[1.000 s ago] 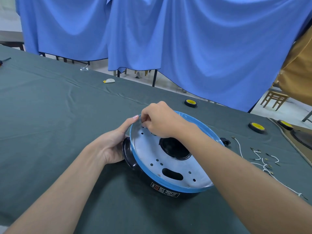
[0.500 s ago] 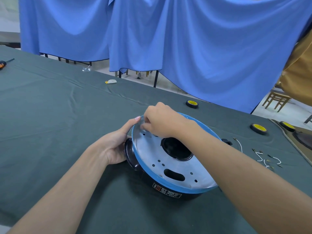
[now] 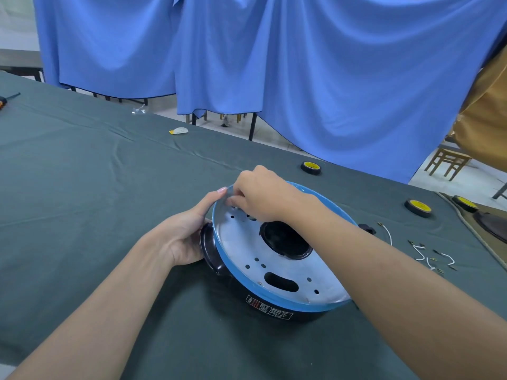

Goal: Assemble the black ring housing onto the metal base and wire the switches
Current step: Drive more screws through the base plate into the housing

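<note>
Cupping the black ring housing (image 3: 210, 252) with my left hand (image 3: 186, 237), thumb stretched up to the blue rim, I pinch that rim's far edge with my right hand's (image 3: 260, 197) curled fingers. The metal base (image 3: 247, 250) sits on the housing on the green table (image 3: 82, 187), with loose wires (image 3: 424, 255) to its right.

Matt metal base (image 3: 285, 266); glossy black plastic ring housing (image 3: 212, 250); matt cloth table cover (image 3: 82, 187)

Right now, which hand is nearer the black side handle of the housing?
Left. The left hand holds the handle; the right hand pinches at the blue rim above it.
</note>
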{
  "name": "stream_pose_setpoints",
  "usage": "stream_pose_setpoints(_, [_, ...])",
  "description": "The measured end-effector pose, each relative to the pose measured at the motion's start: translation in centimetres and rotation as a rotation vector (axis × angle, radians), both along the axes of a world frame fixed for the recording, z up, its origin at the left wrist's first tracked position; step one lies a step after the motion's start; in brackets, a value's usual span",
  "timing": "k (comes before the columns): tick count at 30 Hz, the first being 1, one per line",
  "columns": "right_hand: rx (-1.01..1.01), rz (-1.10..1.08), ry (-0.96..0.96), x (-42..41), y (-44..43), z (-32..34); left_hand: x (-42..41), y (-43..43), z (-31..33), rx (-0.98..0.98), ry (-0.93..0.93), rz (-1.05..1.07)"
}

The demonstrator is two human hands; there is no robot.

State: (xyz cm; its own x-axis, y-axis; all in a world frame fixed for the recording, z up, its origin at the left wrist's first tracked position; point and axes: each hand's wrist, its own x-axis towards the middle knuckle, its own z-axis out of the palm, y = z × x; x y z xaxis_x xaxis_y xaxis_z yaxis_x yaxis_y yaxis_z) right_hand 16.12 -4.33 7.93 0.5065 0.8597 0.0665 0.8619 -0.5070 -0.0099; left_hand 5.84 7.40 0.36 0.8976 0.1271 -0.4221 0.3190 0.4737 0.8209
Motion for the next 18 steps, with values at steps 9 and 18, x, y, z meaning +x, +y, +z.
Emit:
stream_pose_setpoints(9, [0.106,0.06,0.08,-0.28,-0.35,-0.19,-0.03,-0.04,0.12,0.0,0.016,0.016])
stream_pose_setpoints(18, [0.055,0.06,0.11,-0.55,-0.51,0.6,0.04,0.12,-0.03,-0.02,0.012,0.026])
